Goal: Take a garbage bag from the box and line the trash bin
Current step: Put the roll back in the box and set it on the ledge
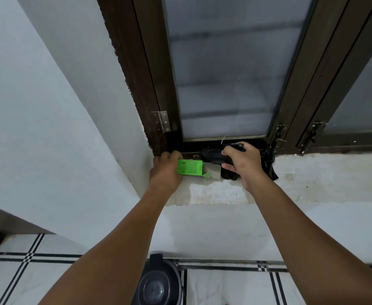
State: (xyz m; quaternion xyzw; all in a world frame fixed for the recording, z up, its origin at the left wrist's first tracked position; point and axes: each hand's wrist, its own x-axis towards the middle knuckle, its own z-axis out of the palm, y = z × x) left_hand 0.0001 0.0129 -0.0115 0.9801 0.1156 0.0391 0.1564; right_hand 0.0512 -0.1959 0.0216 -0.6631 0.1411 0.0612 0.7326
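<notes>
Fingers [229, 150] gripping black bag roll [213, 156], left hand [166, 170] holding green box [190, 167]

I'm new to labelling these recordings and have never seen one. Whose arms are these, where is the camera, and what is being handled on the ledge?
There is no machine here: the arms belong to a person wearing a wide-angle camera on the head, so you look forward and down along them. Both hands reach to a pale window ledge below a dark-framed window. The left hand holds a bright green garbage bag box lying on the ledge. The right hand grips a black roll of garbage bags at the box's open end; more loose black plastic lies behind that hand. Down by the tiled floor stands a dark trash bin with its lid shut.
</notes>
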